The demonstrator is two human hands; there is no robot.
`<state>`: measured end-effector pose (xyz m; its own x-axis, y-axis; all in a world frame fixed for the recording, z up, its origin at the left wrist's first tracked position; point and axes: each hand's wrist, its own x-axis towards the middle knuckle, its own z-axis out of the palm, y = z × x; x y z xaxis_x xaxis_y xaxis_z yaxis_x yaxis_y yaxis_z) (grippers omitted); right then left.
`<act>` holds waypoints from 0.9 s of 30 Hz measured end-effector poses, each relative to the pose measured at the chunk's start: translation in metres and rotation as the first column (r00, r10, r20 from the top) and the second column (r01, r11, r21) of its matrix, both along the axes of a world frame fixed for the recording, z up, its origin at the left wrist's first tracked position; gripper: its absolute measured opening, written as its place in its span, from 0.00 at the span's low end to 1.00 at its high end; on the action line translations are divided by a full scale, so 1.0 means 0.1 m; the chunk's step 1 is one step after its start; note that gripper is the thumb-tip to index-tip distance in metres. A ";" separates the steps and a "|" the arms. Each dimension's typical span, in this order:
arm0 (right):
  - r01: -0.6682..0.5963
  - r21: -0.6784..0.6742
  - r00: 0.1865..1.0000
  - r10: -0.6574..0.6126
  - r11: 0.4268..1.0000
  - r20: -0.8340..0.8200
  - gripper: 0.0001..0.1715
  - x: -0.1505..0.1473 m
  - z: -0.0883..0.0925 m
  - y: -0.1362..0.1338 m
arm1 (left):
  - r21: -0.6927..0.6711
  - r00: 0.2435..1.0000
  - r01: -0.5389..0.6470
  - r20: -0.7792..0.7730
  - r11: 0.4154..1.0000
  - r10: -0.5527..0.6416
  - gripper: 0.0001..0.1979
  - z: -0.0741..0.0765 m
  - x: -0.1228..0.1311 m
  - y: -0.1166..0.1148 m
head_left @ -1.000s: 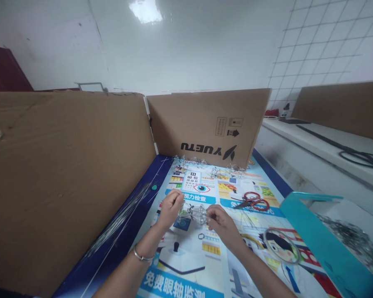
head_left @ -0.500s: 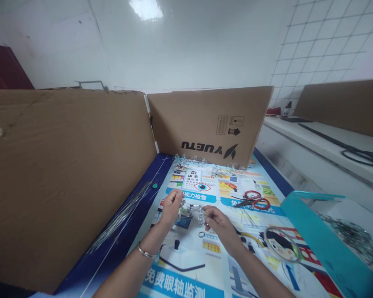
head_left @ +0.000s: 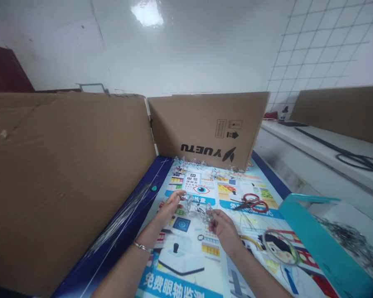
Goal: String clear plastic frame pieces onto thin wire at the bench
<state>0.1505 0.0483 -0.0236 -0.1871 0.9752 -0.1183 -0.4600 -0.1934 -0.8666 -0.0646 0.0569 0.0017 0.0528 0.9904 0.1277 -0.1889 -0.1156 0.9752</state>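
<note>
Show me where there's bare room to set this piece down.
Bare poster lies on the near side of the left hand and right hand holding the beaded piece, between wire bundle and clear ring. Crowded: scissors and teal box to the right; small pieces along the back cardboard.

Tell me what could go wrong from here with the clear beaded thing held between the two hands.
1. The clear beaded piece hangs in the air between the left hand and right hand; a slip might drop it, perhaps scattering beads over the busy printed mat.
2. The red-handled scissors lie close beside the right hand; a sideways reach could catch them.
</note>
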 end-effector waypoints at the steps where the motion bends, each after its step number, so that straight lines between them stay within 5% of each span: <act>1: -0.001 -0.005 1.000 0.001 1.000 -0.005 0.12 0.00 -0.01 0.00 | 0.010 1.000 0.029 0.007 1.000 -0.029 0.21 -0.01 0.00 0.00; 5: -0.005 0.003 1.000 0.006 1.000 -0.015 0.10 -0.01 -0.03 0.00 | 0.034 0.995 0.094 0.016 0.995 -0.095 0.25 -0.04 0.06 -0.02; 11: 0.071 0.075 0.995 -0.076 0.995 0.064 0.11 -0.03 -0.05 -0.02 | -0.069 1.000 -0.023 0.011 0.997 0.023 0.16 -0.09 0.19 0.00; 27: 0.094 0.191 0.963 -0.138 0.977 0.230 0.12 0.13 0.21 0.01 | -0.071 0.979 0.188 0.088 0.980 -0.181 0.15 -0.02 0.17 -0.06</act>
